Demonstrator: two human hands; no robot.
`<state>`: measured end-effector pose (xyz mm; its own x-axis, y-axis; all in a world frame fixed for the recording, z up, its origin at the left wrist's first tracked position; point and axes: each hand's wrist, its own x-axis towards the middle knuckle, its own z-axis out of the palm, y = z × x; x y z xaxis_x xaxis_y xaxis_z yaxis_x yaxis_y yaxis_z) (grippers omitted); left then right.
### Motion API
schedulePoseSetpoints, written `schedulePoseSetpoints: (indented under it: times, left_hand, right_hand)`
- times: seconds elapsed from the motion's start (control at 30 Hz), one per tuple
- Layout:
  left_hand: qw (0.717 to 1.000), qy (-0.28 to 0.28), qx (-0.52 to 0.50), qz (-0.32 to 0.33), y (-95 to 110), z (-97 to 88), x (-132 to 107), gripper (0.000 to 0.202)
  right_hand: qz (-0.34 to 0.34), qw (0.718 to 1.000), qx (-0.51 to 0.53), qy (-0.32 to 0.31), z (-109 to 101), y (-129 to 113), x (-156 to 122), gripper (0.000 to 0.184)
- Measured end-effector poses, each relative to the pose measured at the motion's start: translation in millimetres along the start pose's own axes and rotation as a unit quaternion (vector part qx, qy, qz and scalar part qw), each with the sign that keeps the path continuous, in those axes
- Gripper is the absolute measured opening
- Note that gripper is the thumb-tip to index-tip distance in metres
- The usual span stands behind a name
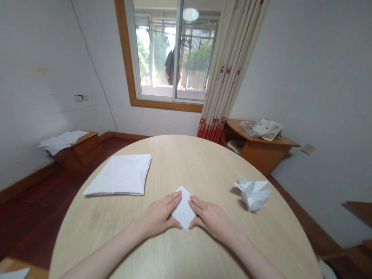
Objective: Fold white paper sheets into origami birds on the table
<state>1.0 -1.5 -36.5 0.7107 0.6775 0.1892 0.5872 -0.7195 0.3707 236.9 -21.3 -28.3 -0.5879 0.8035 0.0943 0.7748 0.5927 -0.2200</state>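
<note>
A small folded white paper (pixel 183 209), kite-shaped, lies on the round wooden table (pixel 180 162) in front of me. My left hand (pixel 159 215) rests flat on its left edge, fingers stretched out along the fold. My right hand (pixel 209 217) lies flat on its right edge in the same way. Both hands press the paper down onto the table; neither lifts it.
A stack of white paper sheets (pixel 120 175) lies at the table's left. A finished folded paper figure (pixel 253 193) sits at the right. Low wooden cabinets stand by the walls, left (pixel 80 149) and right (pixel 261 147), below a window with a curtain.
</note>
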Motion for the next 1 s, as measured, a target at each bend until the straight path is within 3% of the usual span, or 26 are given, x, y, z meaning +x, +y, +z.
schedulePoseSetpoints:
  times: [0.37,0.57,0.77,1.0]
  left_hand:
    - [0.999,0.029,0.028,0.017,0.4,-0.7,0.9,0.064]
    - [0.991,0.065,0.088,0.077,5.1,-5.4,0.7,0.076]
    - [0.986,0.110,0.116,0.057,10.0,0.9,1.4,0.079]
    - [0.978,0.175,0.106,-0.036,9.1,13.7,4.2,0.104]
  right_hand:
    - [-0.007,1.000,-0.006,0.016,0.2,-1.3,0.7,0.058]
    - [-0.012,0.999,-0.048,0.018,-0.8,-5.2,1.4,0.053]
    - [-0.022,0.998,-0.052,0.039,-2.1,-6.0,1.5,0.046]
    - [-0.119,0.980,-0.105,0.122,-6.5,-10.7,-1.6,0.035]
